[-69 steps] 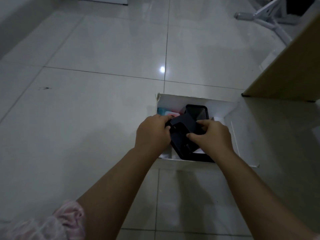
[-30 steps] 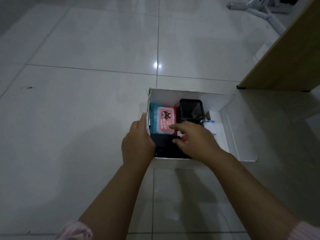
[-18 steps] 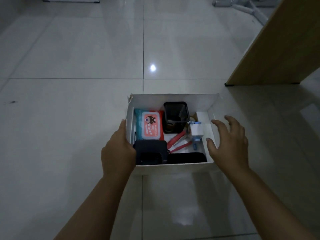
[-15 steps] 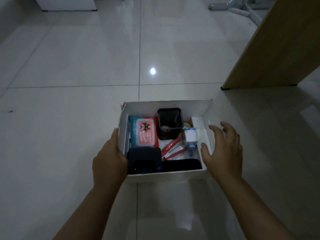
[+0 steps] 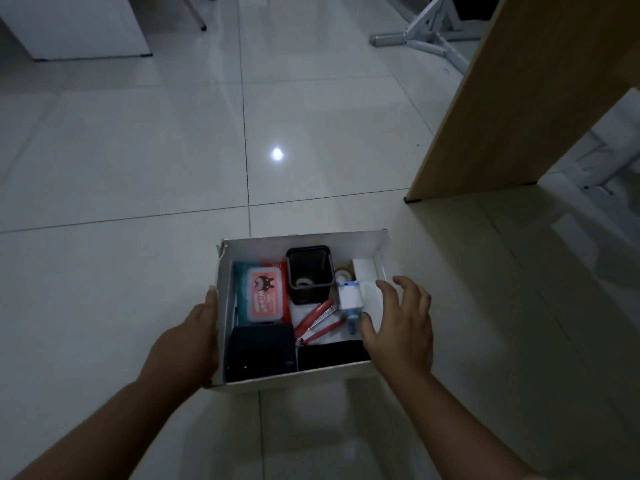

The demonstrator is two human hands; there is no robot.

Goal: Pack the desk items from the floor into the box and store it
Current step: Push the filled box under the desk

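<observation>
Shiny white tiles cover the floor (image 5: 138, 168), and the room is dim. The left hand (image 5: 188, 344) lies flat against the left side of the box (image 5: 298, 244), with its fingers straight. The right hand (image 5: 401, 327) is open, with its fingers spread, at the right side of the box. I cannot tell if it touches the wall. Neither hand holds anything.

The box sits on the floor between the two hands. All the small things I can see are inside it. A pack of wipes (image 5: 261, 292) lies by the left side. A black cup (image 5: 310, 275) stands near the back edge. A red tool (image 5: 317, 323) lies in the middle, with a little white and blue thing (image 5: 349, 296) just beside it. A black pouch (image 5: 259, 351) fills the front left corner.

So the packing looks done. What seems left is to lift the box and put it away.

A wooden desk side (image 5: 519, 116) stands on the floor to the right, apart from the box. It could get in the way of a lift to that side. White metal legs (image 5: 426, 29) and a white cabinet (image 5: 76, 26) stand far back.
</observation>
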